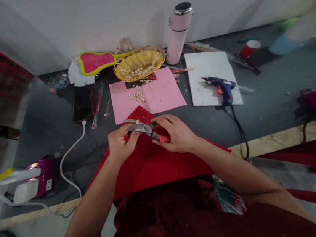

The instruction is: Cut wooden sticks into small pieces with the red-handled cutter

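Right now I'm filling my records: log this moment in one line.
Right hand: holding shears; left hand: at blades; red cloth: beneath hands; pale pieces: on pink paper

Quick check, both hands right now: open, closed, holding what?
Left hand: curled beside the shears, near the blade end; whether it grips anything cannot be told.
Right hand: closed, holding the shears.

Teal packet (pixel 224 195) with lettering (pixel 238 202), partly hidden, words unreadable

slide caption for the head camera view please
Right hand grips red-handled pruning shears over red cloth, left hand at the blades; small pale pieces on pink paper
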A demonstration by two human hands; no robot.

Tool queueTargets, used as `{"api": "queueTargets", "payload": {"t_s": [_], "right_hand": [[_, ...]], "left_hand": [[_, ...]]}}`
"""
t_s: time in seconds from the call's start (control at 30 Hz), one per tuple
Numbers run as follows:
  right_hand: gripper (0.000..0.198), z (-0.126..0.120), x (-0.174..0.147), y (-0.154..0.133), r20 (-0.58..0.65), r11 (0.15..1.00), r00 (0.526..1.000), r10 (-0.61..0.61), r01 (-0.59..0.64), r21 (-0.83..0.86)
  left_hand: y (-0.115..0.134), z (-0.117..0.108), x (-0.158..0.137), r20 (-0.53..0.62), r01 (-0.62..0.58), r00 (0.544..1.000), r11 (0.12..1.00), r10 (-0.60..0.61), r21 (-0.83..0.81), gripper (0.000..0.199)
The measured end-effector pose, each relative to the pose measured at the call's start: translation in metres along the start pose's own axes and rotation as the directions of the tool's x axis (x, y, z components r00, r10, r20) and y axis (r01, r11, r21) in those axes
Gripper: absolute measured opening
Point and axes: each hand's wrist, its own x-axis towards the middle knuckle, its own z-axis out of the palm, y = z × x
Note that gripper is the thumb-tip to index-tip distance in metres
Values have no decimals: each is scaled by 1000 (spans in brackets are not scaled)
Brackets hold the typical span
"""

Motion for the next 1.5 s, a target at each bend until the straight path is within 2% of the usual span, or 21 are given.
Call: {"api": "queueTargets", "payload": {"t_s": [0.1, 0.2, 0.33, 0.43, 0.53, 0.77, 1.1, 1.23, 1.33, 1.4, 1.5], "right_hand": [[61, 2, 1, 2, -15, 1000, 1000, 4, -4, -7], [66, 1, 1, 5, -7, 1000, 1000, -16, 16, -25], [67, -2, 2, 9, 33, 998, 998, -58, 59, -6], [64, -5, 2, 11, 50, 996, 995, -86, 86, 11], [62, -7, 2, 13, 51, 994, 992, -111, 110, 23], [57, -6, -1, 8, 36, 995, 994, -100, 99, 31], [56, -4, -2, 2, 37, 998, 997, -67, 66, 23], [57, -1, -1, 2, 14, 1000, 1000, -24, 24, 6], [61, 2, 1, 4, -9, 1000, 1000, -6, 6, -11], [65, 2, 2, 5, -6, 1000, 1000, -6, 5, -27], [67, -1, 2, 8, 21, 999, 999, -33, 34, -32]], "left_hand": [[-2, 1, 0, -13, -26, 1000, 996, 28, 81, 15], [-2, -1, 1, 20, -39, 999, 996, 37, 75, 20], [-1, -6, 4, 154, 1, 988, 997, 11, -76, 21], [-1, -10, 6, 277, 106, 960, 968, -40, -226, 20], [-1, -11, 6, 318, 194, 945, 923, -84, -333, 20], [0, -8, 5, 285, 230, 952, 872, -110, -432, 26], [-4, -3, 1, 239, 196, 966, 878, -97, -437, 25], [-5, 2, 0, 73, 98, 994, 945, -80, -313, 19], [-5, 4, 0, -29, 90, 995, 982, -96, -167, 11], [-5, 3, 1, -17, 99, 995, 989, -101, -108, 12], [-5, -2, 2, 74, 92, 994, 991, -85, -93, 20]]}}
